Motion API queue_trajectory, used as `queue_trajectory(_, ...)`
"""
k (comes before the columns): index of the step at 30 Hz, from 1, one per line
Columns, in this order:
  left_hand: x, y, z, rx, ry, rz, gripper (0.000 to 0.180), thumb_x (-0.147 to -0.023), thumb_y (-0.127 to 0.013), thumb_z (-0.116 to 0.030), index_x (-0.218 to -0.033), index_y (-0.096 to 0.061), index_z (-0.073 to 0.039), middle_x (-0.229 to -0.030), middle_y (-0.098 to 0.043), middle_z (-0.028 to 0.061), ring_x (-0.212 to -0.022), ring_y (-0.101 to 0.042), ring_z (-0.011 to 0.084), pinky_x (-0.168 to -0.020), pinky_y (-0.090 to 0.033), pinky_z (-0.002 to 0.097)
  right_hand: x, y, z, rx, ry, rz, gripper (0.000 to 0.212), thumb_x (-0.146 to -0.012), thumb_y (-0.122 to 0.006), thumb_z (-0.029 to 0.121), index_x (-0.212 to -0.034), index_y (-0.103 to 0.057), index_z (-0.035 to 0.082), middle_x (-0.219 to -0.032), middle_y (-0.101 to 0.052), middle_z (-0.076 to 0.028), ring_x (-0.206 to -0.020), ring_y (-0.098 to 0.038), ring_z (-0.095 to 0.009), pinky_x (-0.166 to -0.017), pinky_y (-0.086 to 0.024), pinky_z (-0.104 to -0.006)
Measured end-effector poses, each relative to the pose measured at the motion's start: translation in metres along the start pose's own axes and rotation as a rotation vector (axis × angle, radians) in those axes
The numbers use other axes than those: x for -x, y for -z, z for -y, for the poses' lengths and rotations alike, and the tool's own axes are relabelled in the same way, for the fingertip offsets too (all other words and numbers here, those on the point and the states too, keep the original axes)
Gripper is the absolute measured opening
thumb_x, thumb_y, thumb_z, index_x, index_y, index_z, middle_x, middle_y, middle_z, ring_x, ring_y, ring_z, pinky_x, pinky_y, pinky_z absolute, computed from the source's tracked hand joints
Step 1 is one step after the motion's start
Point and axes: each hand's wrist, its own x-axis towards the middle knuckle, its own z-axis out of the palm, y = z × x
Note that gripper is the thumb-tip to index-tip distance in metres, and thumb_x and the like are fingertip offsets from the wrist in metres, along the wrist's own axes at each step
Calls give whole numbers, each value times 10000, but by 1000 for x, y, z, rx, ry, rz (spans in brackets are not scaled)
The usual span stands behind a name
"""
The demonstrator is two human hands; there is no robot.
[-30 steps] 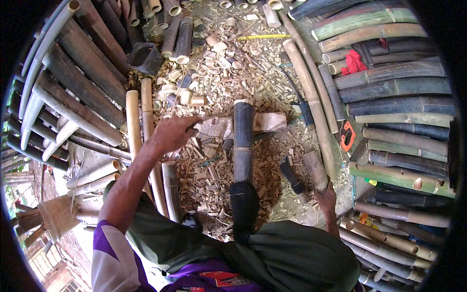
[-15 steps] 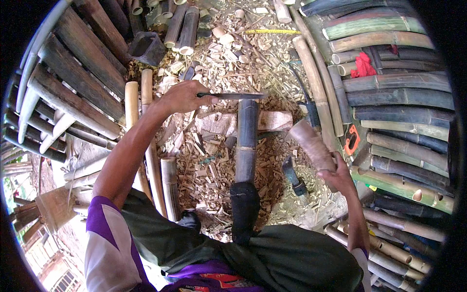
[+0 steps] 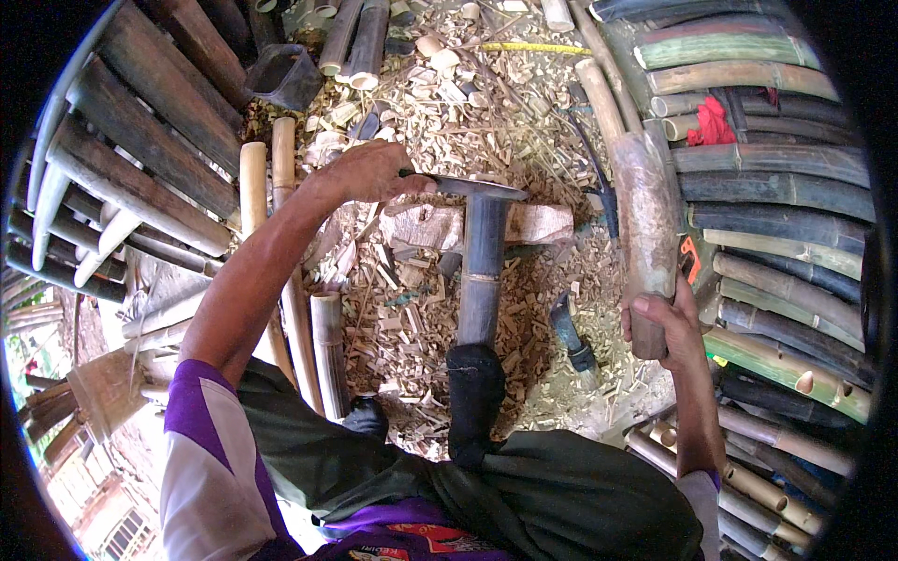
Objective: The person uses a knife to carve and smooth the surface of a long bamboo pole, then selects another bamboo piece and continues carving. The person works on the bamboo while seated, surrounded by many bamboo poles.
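My left hand [image 3: 379, 171] is closed around the handle of a knife [image 3: 477, 189]. Its blade lies across the far end of a dark bamboo tube [image 3: 479, 257]. That tube rests over a pale wooden block [image 3: 419, 231], and my foot in a black sock [image 3: 473, 388] meets its near end. Off to the right, my right hand [image 3: 669, 324] grips the narrow handle of a thick wooden mallet [image 3: 647, 220]. The mallet's worn head points away from me, apart from the knife and the tube.
Wood chips [image 3: 430, 309] cover the ground. A blade tool with a bound handle [image 3: 571, 332] lies right of the tube. Dark bamboo poles [image 3: 776, 187] line the right side, with an orange-handled saw [image 3: 689, 259] beside them. More bamboo [image 3: 140, 140] leans at left, near a dark bin [image 3: 283, 79].
My right hand has swung the mallet to the right, away from the tube, and its head now points farther forward. My left hand still holds the knife across the tube's end.
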Motion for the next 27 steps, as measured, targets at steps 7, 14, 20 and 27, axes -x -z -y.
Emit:
queue_trajectory(7,8,-17,7,-75,-64,-150,567,-987,-627,-616,-1146,-797,-99,-949,-727,206,-964,-704,377,-872,-544,512,-11,-20,69,178,108,141,836,-860,-787,119,-1561,-345,9,-1067,-678,-113,-792,-690,-206,-669,-592,-379)
queue_trajectory(14,-5,-10,-7,-29,-84,-118,549,-960,-660,-627,-1120,-802,-122,-810,-717,186,-807,-711,358,-743,-552,499,-101,-83,5,1050,439,58,681,-793,-859,213,-1349,-530,-2,-1135,-703,-169,-1049,-693,-257,-919,-574,-401)
queue_trajectory(20,-5,-19,24,-11,-83,-76,613,-946,-640,-686,-1060,-804,-106,-718,-708,160,-692,-703,352,-683,-543,494,-117,-96,168,650,340,387,571,-802,-850,283,-1240,-608,8,-925,-697,-55,-720,-683,-174,-681,-596,-313)
queue_trajectory(27,-13,-24,10,-26,-150,-154,617,-956,-645,-671,-995,-781,-70,-884,-736,200,-854,-733,374,-745,-559,504,-117,-108,41,694,728,-72,418,-881,-772,208,-1213,-606,14,-999,-699,-110,-790,-700,-177,-678,-598,-315)
